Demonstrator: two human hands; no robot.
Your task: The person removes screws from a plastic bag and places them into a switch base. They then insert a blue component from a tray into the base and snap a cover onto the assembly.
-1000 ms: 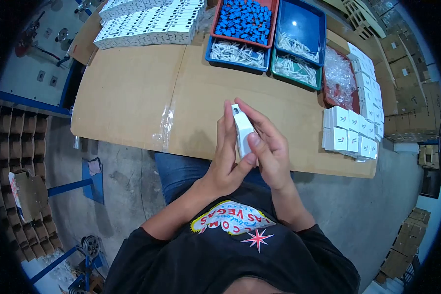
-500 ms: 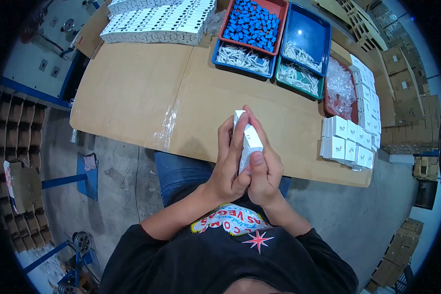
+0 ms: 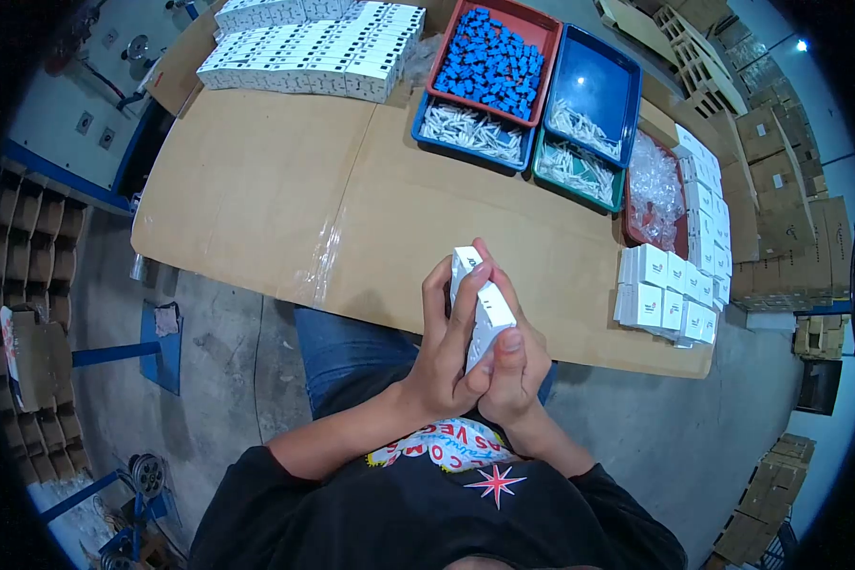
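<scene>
Both hands, left (image 3: 515, 375) and right (image 3: 443, 361), grip a white box (image 3: 484, 309) between their fingers, above the near edge of the desk (image 3: 247, 190). Relative to the desk: rows of white cartons (image 3: 313, 52) stand at its far left; a red tray (image 3: 497, 62) of blue pieces lies at its far side, partly over a blue tray (image 3: 470, 133) of white pieces; more small boxes (image 3: 662, 294) stand at its right edge.

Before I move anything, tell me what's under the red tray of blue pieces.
The red tray overlaps a blue tray holding thin white pieces. Only the blue tray's near part shows; whatever lies farther back underneath is hidden.
</scene>
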